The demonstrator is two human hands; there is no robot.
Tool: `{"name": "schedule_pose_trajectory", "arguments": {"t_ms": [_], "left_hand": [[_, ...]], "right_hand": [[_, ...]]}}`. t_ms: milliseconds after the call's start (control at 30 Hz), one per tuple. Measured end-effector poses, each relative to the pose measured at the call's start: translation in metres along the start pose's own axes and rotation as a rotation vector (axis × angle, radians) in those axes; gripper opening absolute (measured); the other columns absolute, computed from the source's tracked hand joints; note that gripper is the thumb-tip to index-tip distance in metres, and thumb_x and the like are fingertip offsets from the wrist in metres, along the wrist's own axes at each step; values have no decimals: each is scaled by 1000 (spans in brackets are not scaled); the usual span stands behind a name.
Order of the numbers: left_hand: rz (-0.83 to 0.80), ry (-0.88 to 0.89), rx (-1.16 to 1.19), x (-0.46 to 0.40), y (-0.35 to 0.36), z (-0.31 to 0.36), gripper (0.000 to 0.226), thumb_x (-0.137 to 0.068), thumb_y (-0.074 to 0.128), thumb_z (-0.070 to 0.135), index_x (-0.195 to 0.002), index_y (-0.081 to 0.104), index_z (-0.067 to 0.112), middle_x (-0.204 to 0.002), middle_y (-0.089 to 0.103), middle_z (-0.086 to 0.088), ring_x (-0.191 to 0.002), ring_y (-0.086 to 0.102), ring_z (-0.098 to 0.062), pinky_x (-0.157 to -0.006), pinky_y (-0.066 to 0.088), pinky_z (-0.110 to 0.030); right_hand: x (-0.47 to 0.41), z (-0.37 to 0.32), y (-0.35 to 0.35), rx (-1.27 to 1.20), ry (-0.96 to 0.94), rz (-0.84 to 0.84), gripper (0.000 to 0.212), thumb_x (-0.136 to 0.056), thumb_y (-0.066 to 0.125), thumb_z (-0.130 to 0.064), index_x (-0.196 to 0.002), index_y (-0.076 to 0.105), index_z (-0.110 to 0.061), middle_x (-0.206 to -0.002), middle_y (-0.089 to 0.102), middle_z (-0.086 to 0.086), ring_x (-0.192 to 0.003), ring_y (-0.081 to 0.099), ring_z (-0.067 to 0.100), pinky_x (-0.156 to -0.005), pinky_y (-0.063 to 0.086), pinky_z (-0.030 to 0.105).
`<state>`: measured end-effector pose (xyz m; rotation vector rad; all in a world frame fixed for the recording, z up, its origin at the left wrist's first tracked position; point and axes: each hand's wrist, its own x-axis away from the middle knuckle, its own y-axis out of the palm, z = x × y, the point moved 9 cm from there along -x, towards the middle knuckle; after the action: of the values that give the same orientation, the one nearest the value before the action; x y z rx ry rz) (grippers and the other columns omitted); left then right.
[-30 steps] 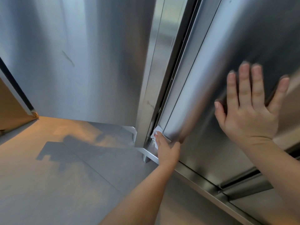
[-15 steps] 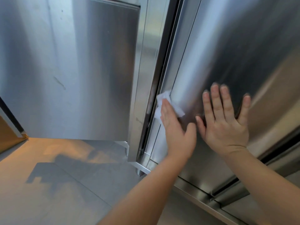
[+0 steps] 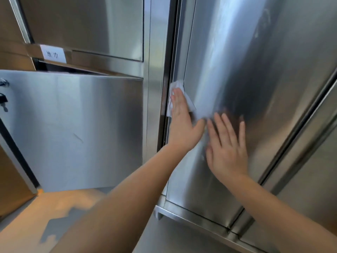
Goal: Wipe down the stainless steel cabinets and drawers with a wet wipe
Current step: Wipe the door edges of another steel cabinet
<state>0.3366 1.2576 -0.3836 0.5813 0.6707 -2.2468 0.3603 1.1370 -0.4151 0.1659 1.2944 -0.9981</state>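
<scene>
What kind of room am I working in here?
Probably a commercial kitchen or utility storeroom: tall brushed stainless steel cabinet doors, a white paper label with printed characters on the neighbouring steel unit, and a small dark padlock on its door.

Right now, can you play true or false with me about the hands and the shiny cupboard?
1. The left hand presses a white wipe flat on the cabinet door. True.
2. The right hand holds a spray bottle. False: it lies flat and empty on the door.
3. A white label sits on the cabinet at the left. True.
4. The wipe is on the floor. False: it is up near the door's left edge.
</scene>
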Motion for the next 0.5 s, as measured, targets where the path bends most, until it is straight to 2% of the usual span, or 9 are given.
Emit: {"name": "schedule_pose_trajectory", "arguments": {"t_ms": [100, 167, 267, 367, 500], "left_hand": [[25, 98, -55, -41, -23, 49, 96, -77, 47, 27, -153, -4, -1, -163, -5, -14, -151, -8, -25, -122, -3, -30], [39, 161, -80, -73, -38, 84, 93, -79, 46, 24, -154, -4, 0, -164, -4, -12, -151, -7, -24, -120, 0, -28], [86, 232, -113, -115, -58, 124, 82, -89, 45, 12, -155, -3, 2, -165, 0, -9, -151, -5, -22, -119, 9, -29], [137, 268, -134, -128, -68, 137, 78, -91, 45, 6, -156, 1, 4, -165, 3, -8, -151, -1, -20, -112, 17, -20], [122, 276, -128, -116, -63, 131, 80, -93, 50, 7, -156, 1, 4, -165, 5, -6, -151, -2, -17, -118, 24, -36]], "right_hand": [[-78, 35, -34, 64, 51, 141, 57, -89, 48, -9, -145, 39, -2, -154, 34, 16, -145, 26, 32, -118, 12, 59], [-127, 56, -48, 142, 65, 170, 57, -93, 47, -12, -148, 35, -4, -156, 30, 15, -146, 24, 32, -117, 10, 58], [-165, 72, -49, 225, 66, 107, 59, -100, 36, -26, -154, 20, -8, -162, 15, 11, -149, 11, 29, -117, 6, 60], [-168, 74, -39, 275, 48, 57, 60, -102, 27, -33, -156, 10, -10, -163, 5, 10, -150, 3, 28, -117, 0, 60], [-165, 75, -35, 303, 54, 84, 61, -102, 26, -33, -156, 9, -10, -163, 4, 10, -150, 1, 27, -118, 0, 60]]}}
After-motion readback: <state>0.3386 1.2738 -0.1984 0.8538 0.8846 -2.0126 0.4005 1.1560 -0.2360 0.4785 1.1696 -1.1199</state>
